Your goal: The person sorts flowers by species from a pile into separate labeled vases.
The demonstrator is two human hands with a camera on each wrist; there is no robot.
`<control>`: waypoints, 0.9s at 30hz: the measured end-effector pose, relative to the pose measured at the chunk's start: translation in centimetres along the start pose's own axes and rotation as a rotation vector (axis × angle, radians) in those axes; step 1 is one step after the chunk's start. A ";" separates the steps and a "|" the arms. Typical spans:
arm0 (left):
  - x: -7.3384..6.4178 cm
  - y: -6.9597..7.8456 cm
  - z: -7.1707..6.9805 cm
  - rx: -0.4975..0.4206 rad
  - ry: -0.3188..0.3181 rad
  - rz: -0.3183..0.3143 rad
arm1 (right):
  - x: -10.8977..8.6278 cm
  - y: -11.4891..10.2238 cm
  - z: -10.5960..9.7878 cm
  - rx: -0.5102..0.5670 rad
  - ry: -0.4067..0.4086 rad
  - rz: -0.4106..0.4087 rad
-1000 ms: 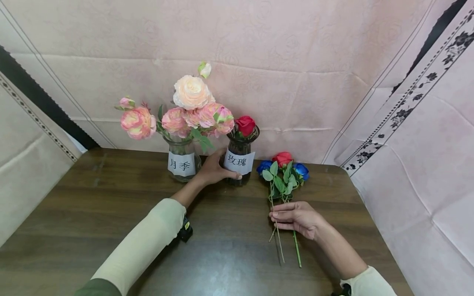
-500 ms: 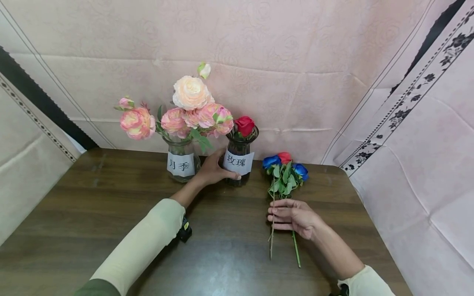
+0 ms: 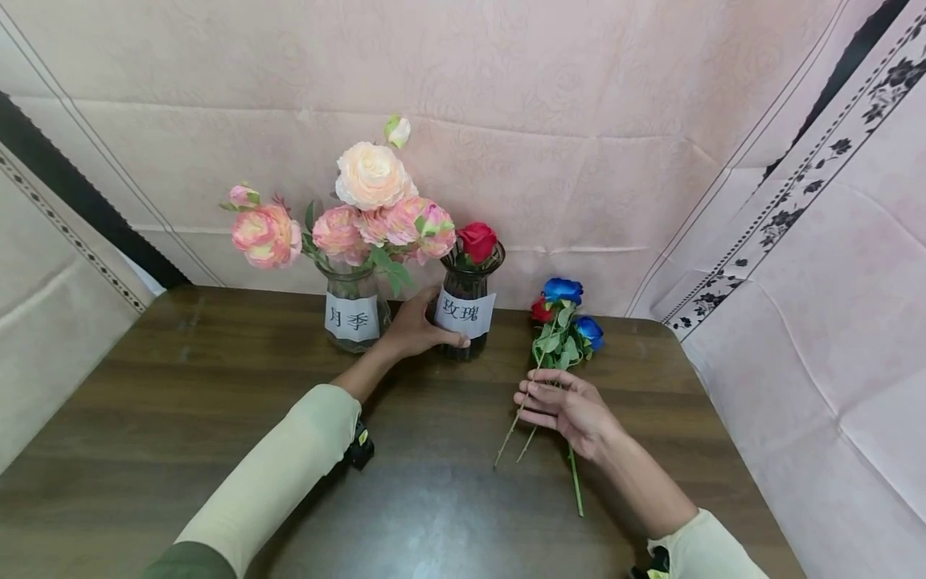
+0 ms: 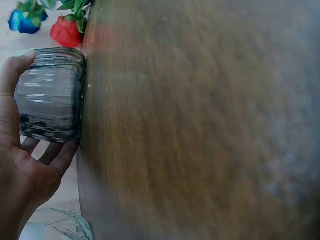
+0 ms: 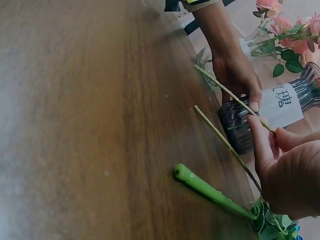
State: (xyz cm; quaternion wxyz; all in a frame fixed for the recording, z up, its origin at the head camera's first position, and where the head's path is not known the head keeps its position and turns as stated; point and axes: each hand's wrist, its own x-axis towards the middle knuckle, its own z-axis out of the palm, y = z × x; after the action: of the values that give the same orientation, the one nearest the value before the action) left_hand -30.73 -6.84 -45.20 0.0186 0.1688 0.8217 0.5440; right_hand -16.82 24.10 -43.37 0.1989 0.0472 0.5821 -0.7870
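My left hand (image 3: 419, 328) holds the lower body of a dark ribbed glass vase (image 4: 52, 95), thumb across its front and fingers behind. A single red rose (image 3: 477, 243) stands in this vase, which carries a white paper label (image 3: 465, 314). My right hand (image 3: 567, 406) pinches the thin stem (image 5: 230, 92) of a blue rose (image 3: 563, 289) between thumb and fingertips. Beneath that bloom is a red rose (image 3: 540, 310), partly covered. Another blue rose (image 3: 589, 331) lies to the right, its thick green stem (image 5: 210, 192) on the table. A second thin stem (image 5: 220, 131) runs under the right hand.
Left of the dark vase stands a clear glass vase (image 3: 352, 322) with a label and several pink and cream flowers (image 3: 374, 177). Both vases are near the back edge of the wooden table (image 3: 434, 482). A pale patterned cloth (image 3: 579, 145) hangs behind.
The held blue rose has swung right and up, across the red one, while its stem's lower end has moved left. My right hand has risen slightly; the left keeps its hold.
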 end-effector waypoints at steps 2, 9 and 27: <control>0.0 0.0 -0.1 0.000 0.001 0.001 | 0.0 -0.2 0.1 0.026 0.008 -0.020; 0.2 0.0 0.0 -0.004 -0.001 0.012 | 0.4 -1.2 0.3 0.129 0.078 -0.125; 0.1 -0.2 -0.1 -0.001 -0.002 0.005 | 1.2 -7.0 0.4 0.434 0.258 -0.450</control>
State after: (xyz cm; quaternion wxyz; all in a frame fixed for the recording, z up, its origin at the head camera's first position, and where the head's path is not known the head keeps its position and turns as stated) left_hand -30.92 -6.98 -45.26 0.0181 0.1716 0.8209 0.5444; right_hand -20.40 25.14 -37.37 -0.0697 0.0581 0.4174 -0.9042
